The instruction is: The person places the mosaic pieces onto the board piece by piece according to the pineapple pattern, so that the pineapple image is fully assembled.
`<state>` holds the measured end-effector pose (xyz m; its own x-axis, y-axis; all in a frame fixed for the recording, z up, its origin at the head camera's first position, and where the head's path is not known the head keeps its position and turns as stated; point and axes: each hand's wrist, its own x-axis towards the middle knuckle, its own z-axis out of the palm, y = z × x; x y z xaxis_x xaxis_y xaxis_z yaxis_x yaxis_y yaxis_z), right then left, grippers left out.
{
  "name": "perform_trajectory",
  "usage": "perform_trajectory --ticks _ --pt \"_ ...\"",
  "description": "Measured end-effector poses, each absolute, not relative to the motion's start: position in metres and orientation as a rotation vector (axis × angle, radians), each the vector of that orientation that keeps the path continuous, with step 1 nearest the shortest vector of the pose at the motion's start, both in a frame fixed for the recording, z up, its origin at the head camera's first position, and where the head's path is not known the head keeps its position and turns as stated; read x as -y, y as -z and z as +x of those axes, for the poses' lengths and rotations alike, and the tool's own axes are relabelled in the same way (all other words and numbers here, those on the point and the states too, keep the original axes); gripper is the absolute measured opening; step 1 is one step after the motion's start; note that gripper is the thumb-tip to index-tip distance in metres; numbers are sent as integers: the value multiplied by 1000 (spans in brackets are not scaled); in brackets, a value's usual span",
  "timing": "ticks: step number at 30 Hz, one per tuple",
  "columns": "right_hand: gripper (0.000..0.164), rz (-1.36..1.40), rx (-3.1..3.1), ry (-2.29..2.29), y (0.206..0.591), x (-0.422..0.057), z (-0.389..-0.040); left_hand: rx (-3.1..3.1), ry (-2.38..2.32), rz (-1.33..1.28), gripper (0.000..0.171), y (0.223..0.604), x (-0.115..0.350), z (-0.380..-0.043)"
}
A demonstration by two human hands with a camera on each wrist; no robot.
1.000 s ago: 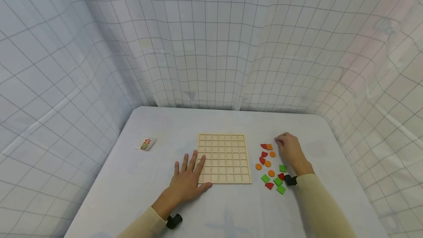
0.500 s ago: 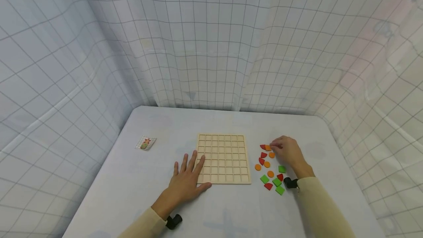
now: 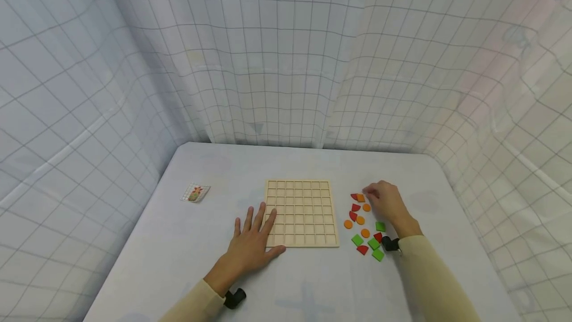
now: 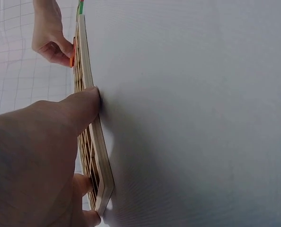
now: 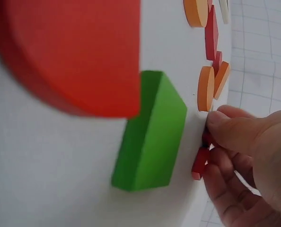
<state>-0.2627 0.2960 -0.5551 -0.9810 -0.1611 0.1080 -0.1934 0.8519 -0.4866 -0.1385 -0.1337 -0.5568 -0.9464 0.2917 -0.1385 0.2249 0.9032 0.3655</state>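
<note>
My left hand [image 3: 250,250] lies spread with its fingers over the left edge of a pale wooden grid board [image 3: 301,212]. In the left wrist view, its thumb [image 4: 86,106] rests on the board's near edge. Right of the board, my right hand [image 3: 389,205] is curled beside an orange square [image 3: 360,198]. In the right wrist view, its thumb and fingers close around a small, dark red piece [image 5: 207,137], its shape mostly hidden. Another red piece [image 5: 200,163] lies against those fingers; the head view shows neither.
Loose orange discs [image 3: 365,233], red quarter-circle pieces [image 3: 362,250] and green squares [image 3: 378,255] lie right of the board. A small card with a printed picture [image 3: 195,193] lies at the table's left. White gridded cloth [image 3: 286,63] hangs behind and at both sides.
My right hand shifted left to the orange square, then lifted slightly away from it. The left hand kept its place on the board.
</note>
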Motion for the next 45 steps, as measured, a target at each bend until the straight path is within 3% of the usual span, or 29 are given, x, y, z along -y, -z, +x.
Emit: perform_trajectory --ticks 24,37,45 --pt "12 327 3133 -744 544 -295 -275 -2879 -553 442 101 557 144 -144" --pt "13 315 2994 -880 541 -269 -264 -2872 -605 485 99 555 146 -142" --pt "11 521 2845 -981 536 -237 -266 -2884 -586 486 99 553 146 -141"
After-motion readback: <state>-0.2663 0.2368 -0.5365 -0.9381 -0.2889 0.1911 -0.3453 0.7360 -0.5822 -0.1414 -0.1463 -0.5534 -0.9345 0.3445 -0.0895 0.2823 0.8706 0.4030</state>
